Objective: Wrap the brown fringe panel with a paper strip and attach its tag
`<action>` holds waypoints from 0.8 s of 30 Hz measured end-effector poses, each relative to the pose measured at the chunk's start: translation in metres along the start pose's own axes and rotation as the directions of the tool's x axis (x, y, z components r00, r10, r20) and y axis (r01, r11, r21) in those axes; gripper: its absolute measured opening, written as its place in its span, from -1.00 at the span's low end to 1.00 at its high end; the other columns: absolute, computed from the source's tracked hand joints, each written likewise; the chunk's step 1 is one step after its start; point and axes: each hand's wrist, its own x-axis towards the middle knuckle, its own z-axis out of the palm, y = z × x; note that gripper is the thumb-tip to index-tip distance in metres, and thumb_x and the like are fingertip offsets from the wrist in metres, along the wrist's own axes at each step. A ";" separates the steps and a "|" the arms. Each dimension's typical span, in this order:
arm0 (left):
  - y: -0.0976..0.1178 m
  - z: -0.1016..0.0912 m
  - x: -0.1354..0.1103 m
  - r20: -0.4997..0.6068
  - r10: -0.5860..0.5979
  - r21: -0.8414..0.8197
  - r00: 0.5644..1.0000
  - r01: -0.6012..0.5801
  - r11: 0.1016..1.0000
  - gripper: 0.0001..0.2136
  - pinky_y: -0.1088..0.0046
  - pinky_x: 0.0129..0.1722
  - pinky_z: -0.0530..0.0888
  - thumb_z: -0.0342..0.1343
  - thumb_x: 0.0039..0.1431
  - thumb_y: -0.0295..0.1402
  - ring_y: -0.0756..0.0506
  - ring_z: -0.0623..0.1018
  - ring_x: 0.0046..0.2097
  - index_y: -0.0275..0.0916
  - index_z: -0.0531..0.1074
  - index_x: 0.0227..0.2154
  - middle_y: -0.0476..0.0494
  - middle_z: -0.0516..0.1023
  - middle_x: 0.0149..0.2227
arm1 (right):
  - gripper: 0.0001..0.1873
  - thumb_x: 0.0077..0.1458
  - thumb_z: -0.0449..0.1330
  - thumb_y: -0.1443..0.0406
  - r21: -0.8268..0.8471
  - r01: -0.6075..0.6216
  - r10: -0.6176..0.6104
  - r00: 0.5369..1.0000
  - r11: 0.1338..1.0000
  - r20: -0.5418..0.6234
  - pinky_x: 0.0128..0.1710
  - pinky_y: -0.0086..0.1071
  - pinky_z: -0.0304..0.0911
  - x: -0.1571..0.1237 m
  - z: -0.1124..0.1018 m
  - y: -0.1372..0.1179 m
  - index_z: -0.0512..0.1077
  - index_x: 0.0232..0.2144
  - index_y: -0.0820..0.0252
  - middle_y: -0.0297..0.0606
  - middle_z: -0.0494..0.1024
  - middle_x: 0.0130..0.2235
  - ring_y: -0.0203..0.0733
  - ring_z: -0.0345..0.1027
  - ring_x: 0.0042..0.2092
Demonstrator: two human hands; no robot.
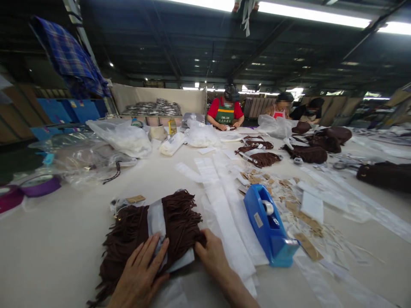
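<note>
A dark brown fringed bag [181, 216] lies on the table in front of me, with a pale translucent strip [156, 217] wrapped across its middle. My left hand [143, 267] rests on the bag and strip, fingers stretched out. At the bag's right side my right hand [212, 252] pinches its fringed edge between thumb and fingers. A white sheet [183, 261] shows partly under the bag's near edge. By the bag's far left corner lies a brown paper tag [135, 199].
Right of my hands stands a blue tape dispenser [261, 224], beside scattered tags with strings [285, 188]. White paper strips [221, 205] run up the table. Purple tape rolls [40, 185] and clear plastic bags [83, 156] lie left. A co-worker [226, 112] works opposite, beyond more fringed bags [265, 159].
</note>
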 end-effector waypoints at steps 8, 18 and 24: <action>-0.001 0.004 0.000 -0.033 -0.004 0.015 0.999 0.004 1.000 -0.48 0.33 0.01 0.25 -0.28 0.29 -0.13 -0.18 0.41 0.04 -0.29 -0.04 0.23 -0.32 0.39 0.05 | -0.48 -0.18 -0.05 0.47 0.033 0.279 -0.270 0.947 0.960 -0.175 -0.02 -0.33 0.25 0.007 0.016 0.008 0.38 -0.11 0.18 -0.18 0.44 -0.08 -0.19 0.32 -0.02; 0.018 -0.013 0.006 0.330 -0.171 -0.095 0.929 0.213 0.972 -0.14 0.11 0.07 0.31 0.30 -0.11 -0.10 -0.32 0.26 0.17 -0.27 0.02 0.20 -0.43 0.22 0.17 | -0.73 -0.19 0.02 0.32 -0.112 0.273 -0.280 0.959 0.955 -0.047 -0.31 -0.34 0.31 0.027 0.008 0.022 0.38 -0.35 0.16 -0.28 0.49 -0.37 -0.16 0.37 -0.33; 0.021 -0.013 0.008 0.435 -0.214 -0.191 0.875 0.322 0.927 -0.22 0.02 0.10 0.26 0.28 -0.03 -0.19 -0.36 0.19 0.20 -0.25 0.01 0.19 -0.50 0.14 0.19 | -0.76 -0.19 0.00 0.19 -0.193 0.113 -0.135 0.985 0.975 -0.107 -0.36 -0.30 0.28 0.025 0.019 0.023 0.33 -0.42 0.14 -0.29 0.48 -0.44 -0.12 0.35 -0.40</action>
